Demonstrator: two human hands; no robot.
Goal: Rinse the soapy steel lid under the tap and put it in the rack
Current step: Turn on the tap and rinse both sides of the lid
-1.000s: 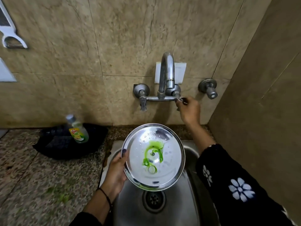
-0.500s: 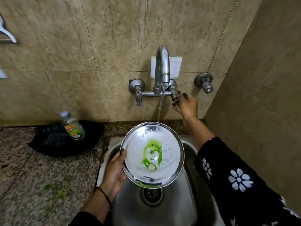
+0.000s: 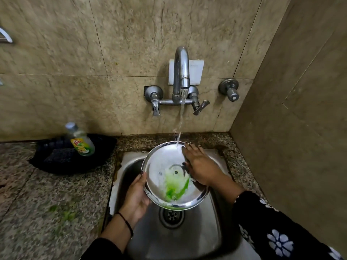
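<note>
Left hand (image 3: 135,198) clamps lid (image 3: 165,166) rim; right hand (image 3: 200,166) flat on it.

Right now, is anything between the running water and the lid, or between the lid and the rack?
Nothing blocks the water: the stream lands on the steel lid at its far rim, beside the right hand lying flat on it. The left hand grips the near-left rim. No rack is in view, so that path cannot be judged.

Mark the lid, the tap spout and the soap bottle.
lid (image 3: 161,166), head view, bare steel upper left.
tap spout (image 3: 181,68), head view, curved neck.
soap bottle (image 3: 82,145), head view, yellow label.
</note>
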